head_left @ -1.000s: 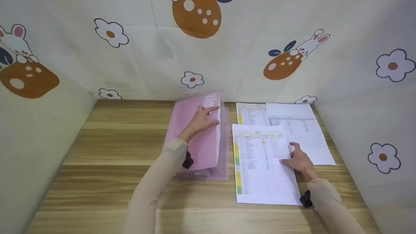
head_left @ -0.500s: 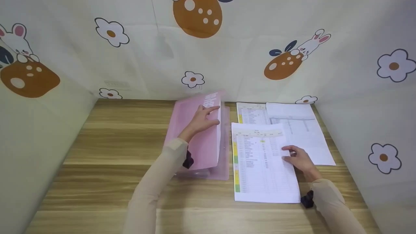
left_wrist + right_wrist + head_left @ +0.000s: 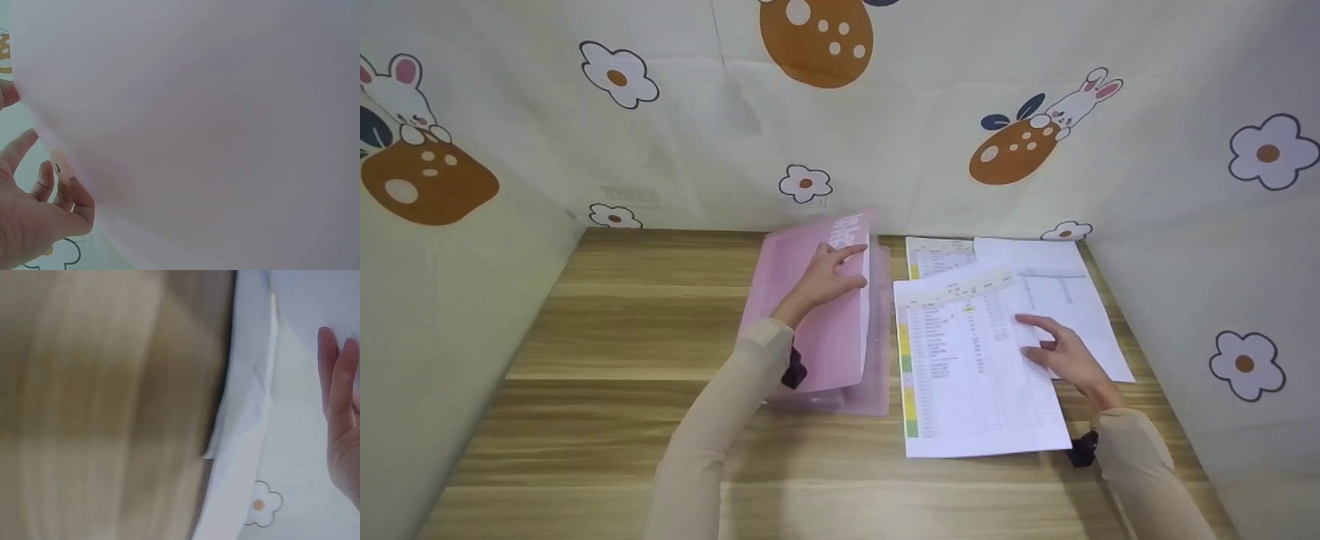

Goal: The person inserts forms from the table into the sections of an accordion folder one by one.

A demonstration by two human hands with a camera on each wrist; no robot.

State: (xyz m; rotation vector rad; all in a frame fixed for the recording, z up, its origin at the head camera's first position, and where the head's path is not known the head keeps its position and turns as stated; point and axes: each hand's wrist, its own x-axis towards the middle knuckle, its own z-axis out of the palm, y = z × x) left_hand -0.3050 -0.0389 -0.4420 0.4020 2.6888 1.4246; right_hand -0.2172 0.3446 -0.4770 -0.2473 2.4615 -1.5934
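Note:
My left hand (image 3: 819, 285) grips the free edge of the pink folder's (image 3: 832, 349) cover, which stands partly raised. In the left wrist view, fingers (image 3: 79, 208) curl at that edge beside a metal snap (image 3: 57, 167), while the pink cover (image 3: 214, 135) fills most of the picture. With thumb and fingers my right hand (image 3: 1071, 361) pinches the right side of a printed table sheet (image 3: 960, 397), tilted and lifted at that side. Whether it is one sheet or a thin stack I cannot tell. The right wrist view shows this hand (image 3: 343, 422) against pale paper (image 3: 315, 304).
Behind the held sheet lie another printed sheet (image 3: 941, 255) and a white paper (image 3: 1091, 330) with a faint table. Patterned cloth walls (image 3: 885, 135) enclose the wooden table (image 3: 622, 330) at the back and both sides.
My right hand has shifted its hold on the printed sheet and raised its right side, turning the sheet slightly anticlockwise. The left hand and the folder have stayed in place.

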